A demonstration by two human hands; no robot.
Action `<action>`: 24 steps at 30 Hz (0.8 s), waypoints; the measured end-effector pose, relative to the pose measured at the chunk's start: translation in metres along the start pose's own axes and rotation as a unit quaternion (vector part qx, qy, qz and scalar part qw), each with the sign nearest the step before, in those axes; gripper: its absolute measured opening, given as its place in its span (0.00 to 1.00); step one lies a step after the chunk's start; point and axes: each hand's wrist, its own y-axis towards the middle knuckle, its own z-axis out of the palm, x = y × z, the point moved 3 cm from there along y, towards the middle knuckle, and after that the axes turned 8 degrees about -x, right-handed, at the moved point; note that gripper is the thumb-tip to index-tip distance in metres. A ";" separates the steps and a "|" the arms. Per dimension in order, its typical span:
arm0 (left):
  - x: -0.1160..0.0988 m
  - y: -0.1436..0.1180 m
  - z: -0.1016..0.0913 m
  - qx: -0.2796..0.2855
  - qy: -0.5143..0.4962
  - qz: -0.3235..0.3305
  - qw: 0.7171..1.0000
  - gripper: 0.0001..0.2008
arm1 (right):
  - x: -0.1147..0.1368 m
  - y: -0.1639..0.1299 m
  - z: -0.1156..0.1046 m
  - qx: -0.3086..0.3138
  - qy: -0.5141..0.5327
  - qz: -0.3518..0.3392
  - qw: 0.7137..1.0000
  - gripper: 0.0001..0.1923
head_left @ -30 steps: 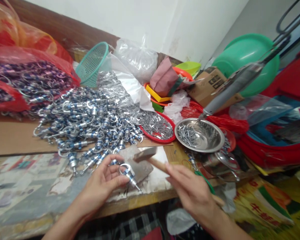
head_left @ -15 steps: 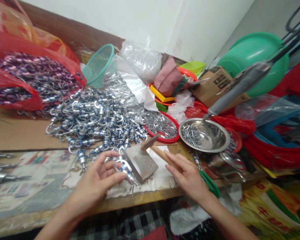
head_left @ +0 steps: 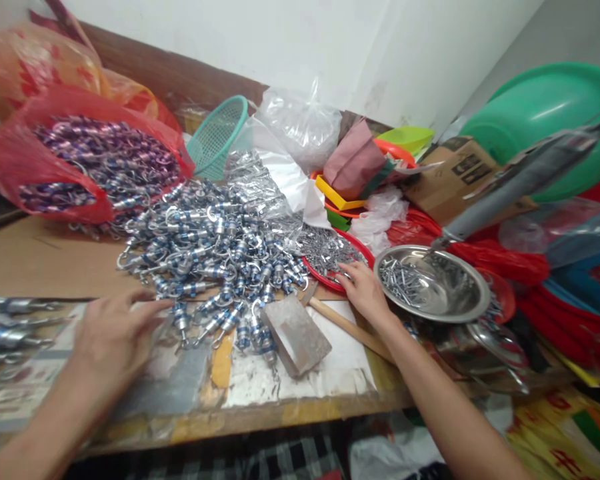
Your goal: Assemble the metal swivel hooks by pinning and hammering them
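Observation:
My left hand (head_left: 113, 333) hovers palm down over the table's left part, blurred, just left of the pile of blue-and-silver swivel clips (head_left: 215, 247). Whether it holds a clip is hidden. My right hand (head_left: 363, 290) has its fingertips on the near rim of a red tray (head_left: 351, 241) of small metal pieces, with nothing gripped that I can see. The hammer (head_left: 345, 323) lies on the table under my right wrist, its head beside a grey metal block (head_left: 296, 333). A few clips lie just left of the block.
A red bag (head_left: 10, 160) of purple clips sits at the back left. A steel bowl (head_left: 455, 293) of screws stands right of the tray, with a grey power tool (head_left: 520, 180) hanging above it. Behind are a teal basket (head_left: 217, 137), plastic bags, a cardboard box (head_left: 455, 173) and a green basin (head_left: 545, 113). More metal parts (head_left: 5, 327) lie far left.
My right hand let go of the hammer, which now lies flat, and moved up to the red tray. My left hand swept left, away from the block. The camera view shifted left.

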 end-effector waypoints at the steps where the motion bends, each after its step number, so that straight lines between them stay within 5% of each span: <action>1: -0.010 0.008 0.013 0.009 0.035 0.037 0.999 0.09 | -0.005 0.011 0.006 0.007 -0.003 0.000 1.000 0.17; 4: -0.028 0.014 0.033 0.027 0.159 0.138 0.977 0.08 | -0.017 0.033 0.024 0.030 0.001 -0.007 1.000 0.18; 7: -0.032 0.001 0.031 0.053 0.219 0.186 0.956 0.07 | -0.020 0.036 0.034 0.017 0.013 -0.006 1.000 0.11; 12: -0.038 -0.016 0.020 0.090 0.146 0.100 0.980 0.10 | -0.015 0.028 0.032 -0.027 0.035 0.003 0.999 0.09; 19: -0.064 -0.009 0.006 0.039 0.095 -0.049 0.994 0.10 | -0.023 0.021 0.019 -0.080 0.063 0.046 0.994 0.10; 22: -0.085 -0.015 0.021 0.044 -0.012 -0.086 0.995 0.10 | -0.027 0.021 0.013 -0.092 0.092 0.066 0.989 0.08; 24: -0.106 -0.022 0.040 0.069 -0.098 -0.020 0.993 0.09 | -0.022 0.020 0.006 -0.123 0.110 0.087 0.983 0.08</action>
